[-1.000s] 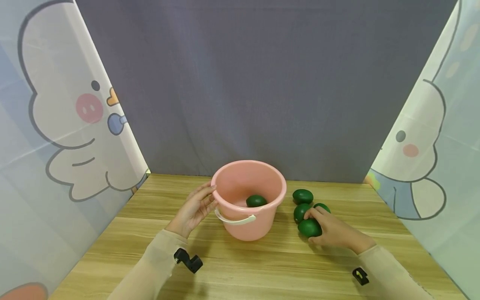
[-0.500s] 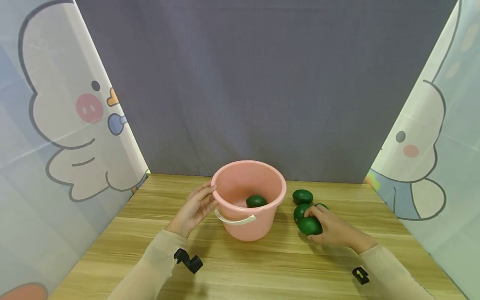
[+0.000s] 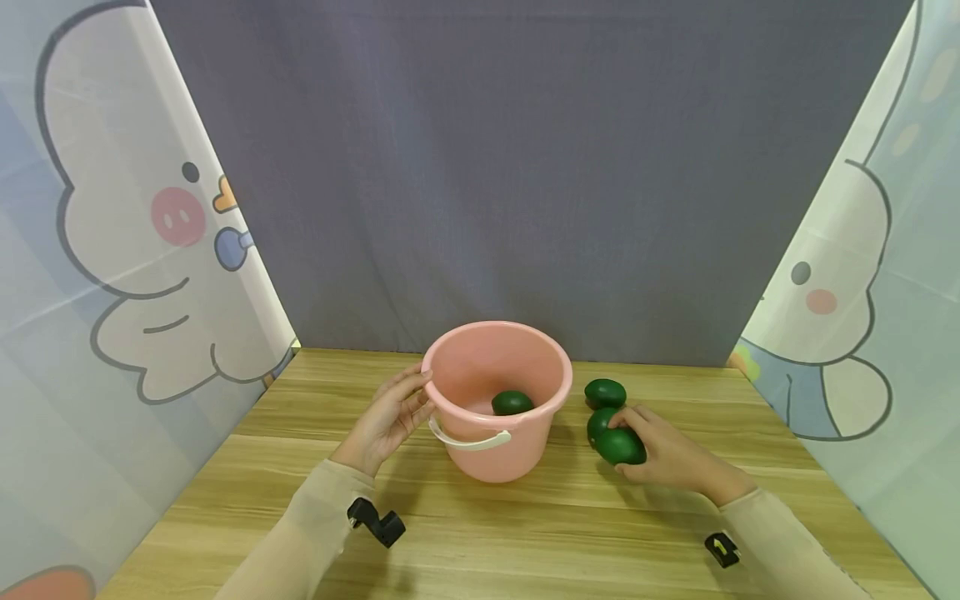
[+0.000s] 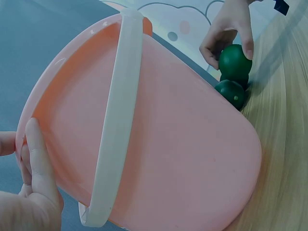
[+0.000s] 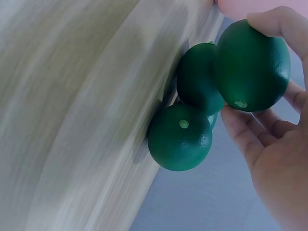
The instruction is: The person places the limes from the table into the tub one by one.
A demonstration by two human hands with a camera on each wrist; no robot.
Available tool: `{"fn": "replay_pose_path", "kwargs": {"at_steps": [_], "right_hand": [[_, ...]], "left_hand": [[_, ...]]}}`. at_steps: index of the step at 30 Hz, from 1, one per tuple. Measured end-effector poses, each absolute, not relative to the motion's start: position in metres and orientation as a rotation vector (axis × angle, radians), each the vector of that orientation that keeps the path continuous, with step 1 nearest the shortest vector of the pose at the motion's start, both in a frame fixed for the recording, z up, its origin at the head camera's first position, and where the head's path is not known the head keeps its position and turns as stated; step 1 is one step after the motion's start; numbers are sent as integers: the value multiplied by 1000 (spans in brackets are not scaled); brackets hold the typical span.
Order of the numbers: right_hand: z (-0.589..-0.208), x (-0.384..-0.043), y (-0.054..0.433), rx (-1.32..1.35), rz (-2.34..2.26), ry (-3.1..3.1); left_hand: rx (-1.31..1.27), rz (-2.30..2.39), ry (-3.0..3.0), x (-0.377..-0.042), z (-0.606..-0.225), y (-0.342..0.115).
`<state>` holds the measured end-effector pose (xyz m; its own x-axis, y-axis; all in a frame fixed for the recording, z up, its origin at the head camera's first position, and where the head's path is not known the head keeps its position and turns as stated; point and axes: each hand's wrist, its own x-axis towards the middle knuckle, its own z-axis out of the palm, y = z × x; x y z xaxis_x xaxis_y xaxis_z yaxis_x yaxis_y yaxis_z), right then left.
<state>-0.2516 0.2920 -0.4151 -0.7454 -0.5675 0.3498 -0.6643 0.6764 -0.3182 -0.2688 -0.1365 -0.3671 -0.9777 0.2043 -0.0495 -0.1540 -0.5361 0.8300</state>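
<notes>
The pink bucket (image 3: 495,450) stands upright on the table, one green lime (image 3: 513,403) lying inside it. My left hand (image 3: 390,419) pinches the bucket's rim on its left side; in the left wrist view its fingers (image 4: 41,163) lie against the rim. My right hand (image 3: 663,450) grips another lime (image 3: 621,447) between thumb and fingertips, just above the loose limes. Close below are a lime (image 5: 180,137), another lime (image 5: 199,79) and a sliver of a third. In the head view that hand hides one of these.
A white handle (image 3: 472,442) hangs down the bucket's front. The wooden table (image 3: 480,533) reaches back to a grey curtain (image 3: 510,167). Printed cartoon sheets (image 3: 840,275) flank both sides. A black wrist mount (image 3: 377,522) sits on the left sleeve.
My right hand has raised its lime slightly from among the others. One lime behind that hand has gone out of sight in the head view. Left hand and bucket stay put.
</notes>
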Motion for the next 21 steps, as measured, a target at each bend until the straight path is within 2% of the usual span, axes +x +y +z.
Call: {"fn": "replay_pose_path", "kwargs": {"at_steps": [21], "right_hand": [[-400,-252,290,957,574,-2514]], "left_hand": [[76,2572,1431,-270,-367,-136]]}}
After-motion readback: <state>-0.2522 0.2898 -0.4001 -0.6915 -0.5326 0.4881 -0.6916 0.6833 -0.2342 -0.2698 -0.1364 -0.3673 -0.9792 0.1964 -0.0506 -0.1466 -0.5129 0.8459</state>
